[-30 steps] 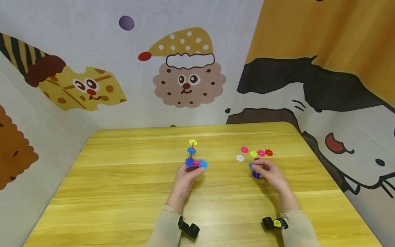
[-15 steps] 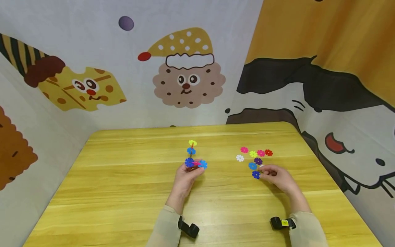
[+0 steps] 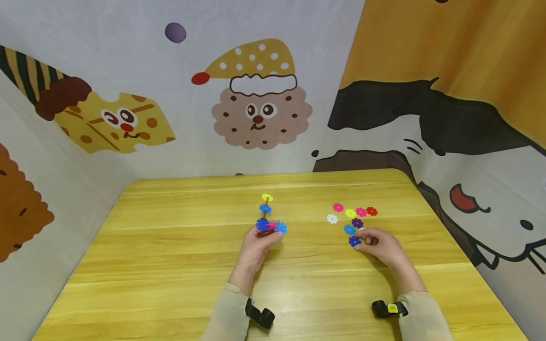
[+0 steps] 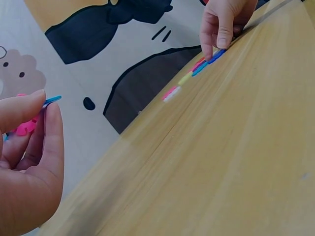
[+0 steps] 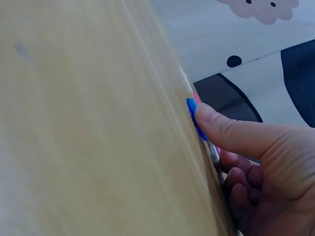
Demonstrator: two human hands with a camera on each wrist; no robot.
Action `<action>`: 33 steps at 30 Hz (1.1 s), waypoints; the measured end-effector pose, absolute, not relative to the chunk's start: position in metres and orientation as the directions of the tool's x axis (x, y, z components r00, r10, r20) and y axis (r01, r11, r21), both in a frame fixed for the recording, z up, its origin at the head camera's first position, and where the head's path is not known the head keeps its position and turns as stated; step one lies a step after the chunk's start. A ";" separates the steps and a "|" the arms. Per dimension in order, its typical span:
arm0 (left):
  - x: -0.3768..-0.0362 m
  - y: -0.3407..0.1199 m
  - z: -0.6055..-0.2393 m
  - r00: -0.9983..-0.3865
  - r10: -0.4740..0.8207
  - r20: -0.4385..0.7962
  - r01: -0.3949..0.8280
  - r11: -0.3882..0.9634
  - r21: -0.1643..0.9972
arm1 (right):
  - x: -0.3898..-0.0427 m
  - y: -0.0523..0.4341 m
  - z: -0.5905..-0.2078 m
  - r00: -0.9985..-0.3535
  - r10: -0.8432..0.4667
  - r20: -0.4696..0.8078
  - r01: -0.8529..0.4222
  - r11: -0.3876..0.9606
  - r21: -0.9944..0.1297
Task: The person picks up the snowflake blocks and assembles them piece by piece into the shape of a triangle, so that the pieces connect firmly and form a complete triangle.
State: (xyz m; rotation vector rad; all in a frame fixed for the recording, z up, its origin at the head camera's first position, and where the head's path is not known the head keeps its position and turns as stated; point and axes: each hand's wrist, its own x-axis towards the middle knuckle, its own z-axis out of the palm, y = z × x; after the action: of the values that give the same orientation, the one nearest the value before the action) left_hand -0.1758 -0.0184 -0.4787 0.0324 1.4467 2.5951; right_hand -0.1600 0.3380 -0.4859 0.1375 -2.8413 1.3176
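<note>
My left hand [image 3: 257, 248] holds an assembly of joined plastic snowflake discs, pinching its light blue disc [image 3: 280, 228] between thumb and fingertips. From there a pink disc [image 4: 26, 126] leads to a dark blue disc [image 3: 262, 224]; beyond it rise another blue disc [image 3: 265, 208] and a yellow one [image 3: 267, 197], with orange and brown discs edge-on between them. On the table, my right hand [image 3: 381, 246] pinches the edges of a loose dark blue snowflake disc [image 3: 354, 241] with thumb and index finger. A white disc [image 3: 362, 230] is partly hidden behind that hand.
Loose snowflake discs lie flat around the right fingertips: light blue [image 3: 350, 229], purple [image 3: 357, 222], white [image 3: 332, 219], pink [image 3: 338, 207], yellow [image 3: 350, 213] and red [image 3: 372, 211]. The wooden table [image 3: 170, 265] meets a cartoon-printed curtain [image 3: 183, 161] at its far edge.
My right hand has drawn back from the light blue and purple discs, uncovering them, and its fingers have come onto the dark blue disc. The left hand keeps its hold, nearly still.
</note>
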 end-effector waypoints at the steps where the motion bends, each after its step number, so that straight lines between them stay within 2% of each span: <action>1: -0.176 -0.019 -0.478 -0.985 0.161 -0.064 -0.139 -0.509 0.849 | -0.160 0.337 -0.486 -0.996 -0.081 0.044 -0.086 0.648 -0.757; 9: -0.178 -0.022 -0.475 -0.978 0.196 -0.071 -0.158 -0.478 0.864 | -0.160 0.333 -0.482 -0.992 -0.123 0.042 -0.114 0.668 -0.736; 16: -0.183 -0.028 -0.474 -0.966 0.251 -0.058 -0.176 -0.476 0.862 | -0.158 0.338 -0.484 -0.985 -0.160 0.064 -0.150 0.614 -0.775; 24: -0.184 -0.033 -0.472 -0.966 0.245 -0.082 -0.190 -0.462 0.866 | -0.156 0.341 -0.487 -0.988 -0.131 0.082 -0.142 0.557 -0.818; 33: -0.184 -0.032 -0.476 -0.965 0.250 -0.076 -0.188 -0.461 0.867 | -0.155 0.325 -0.475 -0.980 -0.150 0.133 -0.196 0.584 -0.787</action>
State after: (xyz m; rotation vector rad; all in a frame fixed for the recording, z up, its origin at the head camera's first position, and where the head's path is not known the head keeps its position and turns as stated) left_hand -0.1838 -0.0324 -0.4759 0.0897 1.4636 2.4844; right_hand -0.1547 0.3246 -0.4749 0.3007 -2.7491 1.3765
